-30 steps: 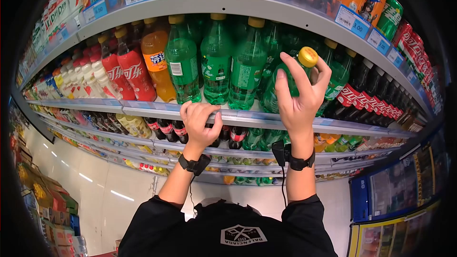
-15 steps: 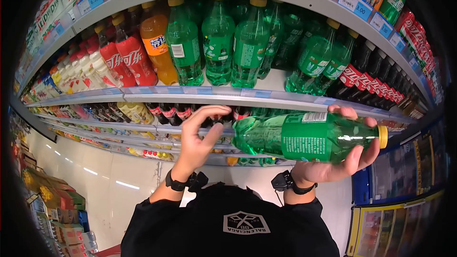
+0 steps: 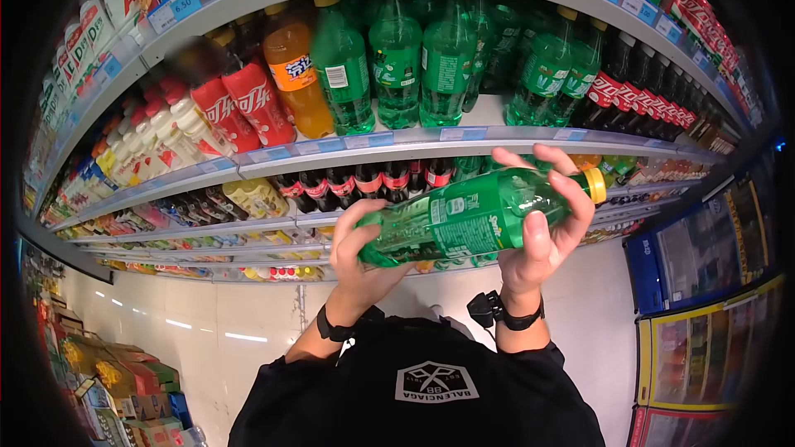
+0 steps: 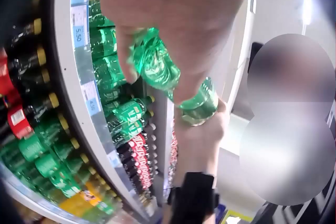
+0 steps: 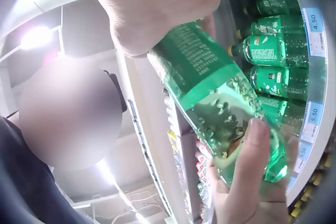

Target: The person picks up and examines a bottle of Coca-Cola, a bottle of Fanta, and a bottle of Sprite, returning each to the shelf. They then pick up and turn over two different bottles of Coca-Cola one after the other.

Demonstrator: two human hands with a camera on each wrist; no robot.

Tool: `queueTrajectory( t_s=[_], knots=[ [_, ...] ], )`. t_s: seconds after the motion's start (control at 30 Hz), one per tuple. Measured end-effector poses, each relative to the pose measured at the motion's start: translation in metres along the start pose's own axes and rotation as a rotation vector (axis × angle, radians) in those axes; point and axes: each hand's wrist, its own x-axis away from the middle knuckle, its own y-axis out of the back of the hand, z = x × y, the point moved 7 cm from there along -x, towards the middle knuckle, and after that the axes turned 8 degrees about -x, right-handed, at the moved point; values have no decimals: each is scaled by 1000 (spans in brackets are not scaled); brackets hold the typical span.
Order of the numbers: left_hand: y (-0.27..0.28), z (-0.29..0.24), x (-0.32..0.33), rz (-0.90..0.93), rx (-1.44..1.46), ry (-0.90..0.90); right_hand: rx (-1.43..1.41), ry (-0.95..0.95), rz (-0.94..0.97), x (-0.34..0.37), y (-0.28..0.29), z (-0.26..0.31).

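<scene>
A green Sprite bottle (image 3: 468, 219) with a yellow cap (image 3: 595, 185) lies nearly level across the front of my body, its cap end slightly higher. My right hand (image 3: 523, 271) holds it around the shoulder, thumb on the near side. At the base end, my left hand (image 3: 352, 263) grips it with curled fingers. Seen from the left wrist, the green base (image 4: 155, 64) sits between that hand's fingers. In the right wrist view, bubbles show inside the bottle (image 5: 199, 71), and the left thumb (image 5: 252, 155) presses on its lower part.
Behind the bottle, a shelf (image 3: 489, 139) carries green bottles (image 3: 443, 74), an orange soda bottle (image 3: 298, 74) and red-labelled cola bottles (image 3: 240, 112). A gap shows among the green ones. Lower shelves hold more drinks. Blue-framed cabinets (image 3: 696, 257) stand at right, stacked boxes (image 3: 137, 389) at left.
My right hand took the green bottle off the shelf and brought it down sideways toward me. My left hand left the shelf edge and took hold of the base. The bottle's cap end has risen.
</scene>
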Motion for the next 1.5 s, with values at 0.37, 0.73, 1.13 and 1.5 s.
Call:
queueTrajectory(
  t_s=[0.37,0.73,1.13,1.5],
  knots=[
    [43,-5,16,30,28,-36,77,-206,-85,41,-13,7],
    [3,12,107,683,1591,1227,-259,-431,-165,67,-59,-3],
    [43,-1,107,571,859,881,-460,-855,-76,138,-99,-31],
    [45,-10,117,508,1079,943,-380,-777,-259,125,-102,-15]
  ],
)
